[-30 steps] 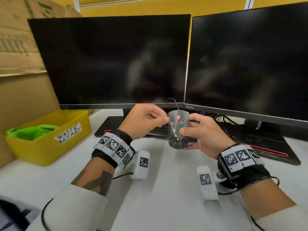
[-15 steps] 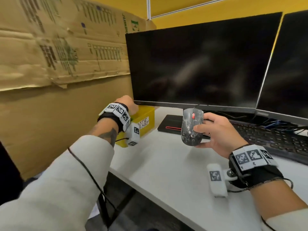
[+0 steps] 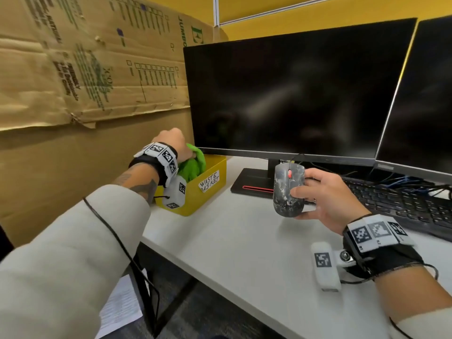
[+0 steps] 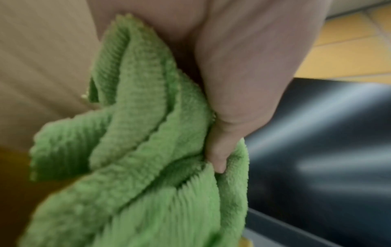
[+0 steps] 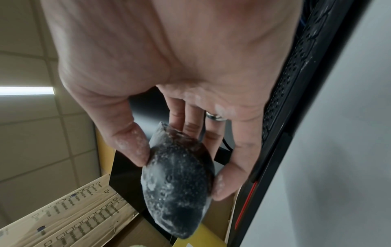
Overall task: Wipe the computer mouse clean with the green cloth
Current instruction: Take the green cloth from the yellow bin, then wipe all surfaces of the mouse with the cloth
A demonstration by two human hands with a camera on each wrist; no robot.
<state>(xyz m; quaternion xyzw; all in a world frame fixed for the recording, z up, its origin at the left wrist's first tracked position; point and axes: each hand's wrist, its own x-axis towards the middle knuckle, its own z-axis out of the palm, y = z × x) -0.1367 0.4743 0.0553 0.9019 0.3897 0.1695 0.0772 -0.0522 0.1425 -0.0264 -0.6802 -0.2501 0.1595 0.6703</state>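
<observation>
At the desk's [image 3: 244,243] left edge, left hand [image 3: 171,143] grips one green cloth [image 3: 193,165] in the yellow bin [image 3: 208,189]. Mid-desk, right hand [image 3: 327,194] pinches one dusty mouse [image 3: 288,192] aloft. Step: fetching the cloth; next, bring it over. Two monitors [image 3: 293,94].

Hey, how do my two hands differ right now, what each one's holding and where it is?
The left hand grips the soft green cloth over the yellow bin; the right hand pinches the hard, white-smeared mouse above the desk. The left hand reaches far out; the right hand stays nearer. Both hold something and wear marker wristbands.
</observation>
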